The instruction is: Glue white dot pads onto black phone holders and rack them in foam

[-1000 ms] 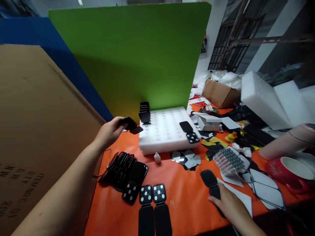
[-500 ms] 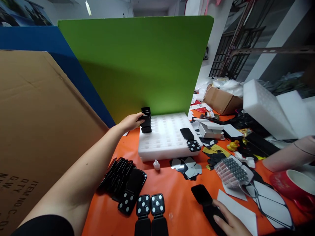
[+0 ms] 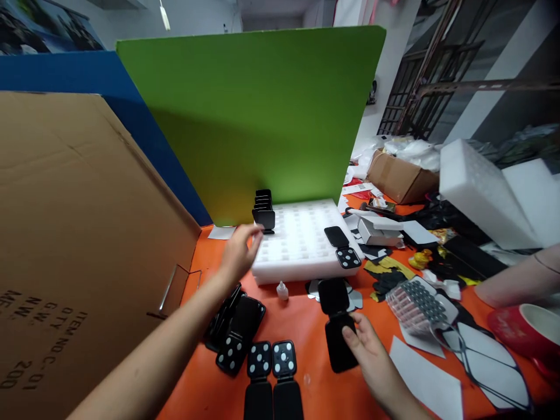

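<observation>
My right hand holds an unfolded black hinged case by its lower half, thumb on the face, above the orange table. My left hand is just off the near left corner of a white foam block, thumb and forefinger apart, nothing seen in them. Several black cases stand in a row along the foam's left side, close to those fingertips. Another unfolded case with white dots lies on the foam's right side. Two more dotted cases lie at the front, beside a pile of black cases.
A small white dropper bottle stands before the foam. A green panel rises behind it, and a large cardboard box borders the left. At right are glasses, a red mug and loose paper.
My left hand has come off the standing black cases and drawn back toward me. My right hand has lifted its case and moved it left and away from me.
</observation>
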A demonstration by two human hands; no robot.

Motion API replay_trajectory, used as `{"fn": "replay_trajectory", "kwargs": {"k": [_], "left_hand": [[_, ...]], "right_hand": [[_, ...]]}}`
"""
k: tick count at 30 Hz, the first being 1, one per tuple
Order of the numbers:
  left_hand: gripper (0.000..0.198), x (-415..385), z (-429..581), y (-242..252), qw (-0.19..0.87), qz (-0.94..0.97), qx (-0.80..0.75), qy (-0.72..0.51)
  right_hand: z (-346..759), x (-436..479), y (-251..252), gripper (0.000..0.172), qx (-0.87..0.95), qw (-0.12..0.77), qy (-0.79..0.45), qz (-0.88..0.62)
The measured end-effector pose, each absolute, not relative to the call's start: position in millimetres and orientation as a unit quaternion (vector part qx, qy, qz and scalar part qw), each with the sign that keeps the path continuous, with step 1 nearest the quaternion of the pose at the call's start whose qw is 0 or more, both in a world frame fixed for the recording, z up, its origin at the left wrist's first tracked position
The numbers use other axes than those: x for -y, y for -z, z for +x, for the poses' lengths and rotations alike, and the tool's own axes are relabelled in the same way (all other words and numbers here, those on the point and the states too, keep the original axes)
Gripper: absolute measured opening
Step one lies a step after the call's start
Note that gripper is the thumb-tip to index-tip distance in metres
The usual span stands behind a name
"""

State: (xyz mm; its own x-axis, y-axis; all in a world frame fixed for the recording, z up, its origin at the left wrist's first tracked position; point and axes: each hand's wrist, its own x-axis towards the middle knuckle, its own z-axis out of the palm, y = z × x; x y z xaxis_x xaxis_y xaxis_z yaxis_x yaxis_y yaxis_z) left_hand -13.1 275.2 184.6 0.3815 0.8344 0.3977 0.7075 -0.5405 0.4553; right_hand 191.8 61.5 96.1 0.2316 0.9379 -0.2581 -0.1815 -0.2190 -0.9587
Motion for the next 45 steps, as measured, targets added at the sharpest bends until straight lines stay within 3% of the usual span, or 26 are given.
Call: {"fn": "replay_trajectory", "kwargs": {"k": [3,5,9,13,16,20,23,31,37,42,45], "left_hand": [[0.031,-184.4,-10.3,-147.9,0.338,0.854,-0.313,-0.241],[0.059,-138.3,-2.0,-123.4,0.433,0.822,-0.278,-0.245],[0.04,-119.8,-1.1,-111.1,0.5,0.633,-0.406,-0.43],[0.032,-162.9,-43.7,-154.9,0.407,0.634,-0.492,-0.435],[0.023,-195.3,-77.6,-193.4,0.283,0.724,-0.516,-0.359],[0.02,-228.2,-93.7,-221.5,0.135,0.794,-0.523,-0.278],[0.02,-252.5,-89.3,-231.8,0.104,0.831,-0.5,-0.22],[0.019,-324.9,-49.4,-244.5,0.017,0.894,-0.443,-0.066],[0.019,-358.8,-18.8,-243.4,0.01,0.911,-0.412,-0.009],[0.015,-371.6,-0.9,-229.8,0.034,0.919,-0.393,0.015],[0.014,-376.5,5.0,-212.3,0.05,0.921,-0.386,0.007]], "right_hand": [[167.7,-73.5,-99.3,0.04,0.289,0.577,-0.495,-0.582],[149.2,-81.0,-101.3,0.041,0.295,0.582,-0.511,-0.559],[130.2,-116.0,-116.1,0.035,0.435,0.518,-0.532,-0.509],[147.4,-203.1,-144.1,0.027,0.579,0.5,-0.319,-0.559],[159.4,-281.5,-162.2,0.026,0.644,0.399,-0.213,-0.617],[154.1,-347.4,-168.5,0.026,0.677,0.338,-0.218,-0.617],[146.0,-362.5,-160.9,0.016,0.711,0.303,-0.215,-0.597],[143.9,-375.3,-146.0,0.016,0.736,0.262,-0.211,-0.587],[175.1,-343.9,-145.9,0.025,0.705,0.3,-0.214,-0.606],[214.0,-253.9,-135.7,0.03,0.583,0.482,-0.266,-0.598],[221.7,-179.4,-116.7,0.031,0.5,0.51,-0.309,-0.628]]}}
